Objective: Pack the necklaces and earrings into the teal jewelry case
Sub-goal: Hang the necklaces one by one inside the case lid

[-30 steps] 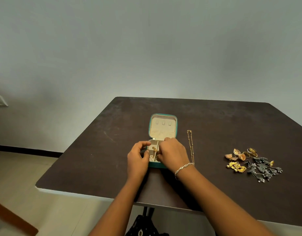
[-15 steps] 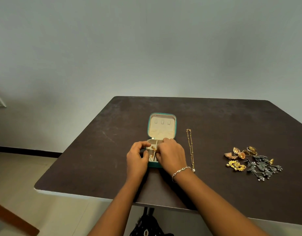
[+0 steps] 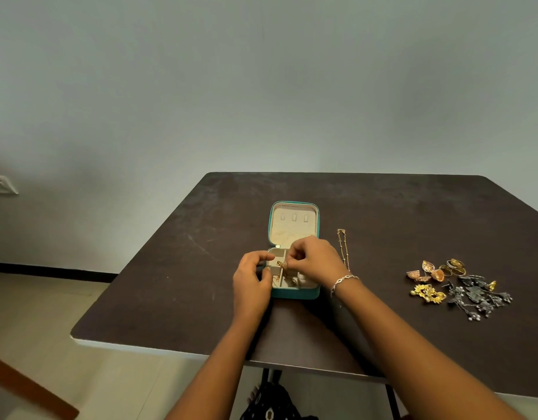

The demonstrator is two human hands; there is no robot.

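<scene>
The teal jewelry case [image 3: 293,294] lies open on the dark table [image 3: 383,213], its cream lid flat behind the compartmented tray. A gold necklace [image 3: 282,269] lies bunched inside the tray. My right hand [image 3: 313,260] hovers over the tray and pinches that necklace with its fingertips. My left hand [image 3: 251,283] grips the case's left edge, thumb and fingers curled around the rim. A second gold chain necklace [image 3: 343,247] lies stretched out just right of the case. Gold and dark metal earrings [image 3: 458,286] sit in a heap at the right.
A dark patterned bag [image 3: 270,404] sits on the floor under the table's near edge. A wooden piece [image 3: 28,389] shows at the bottom left. A wall socket [image 3: 0,184] is on the left wall.
My right hand has lifted a little and shifted right, uncovering more of the tray while still pinching the gold necklace. My left hand stays on the case's left edge.
</scene>
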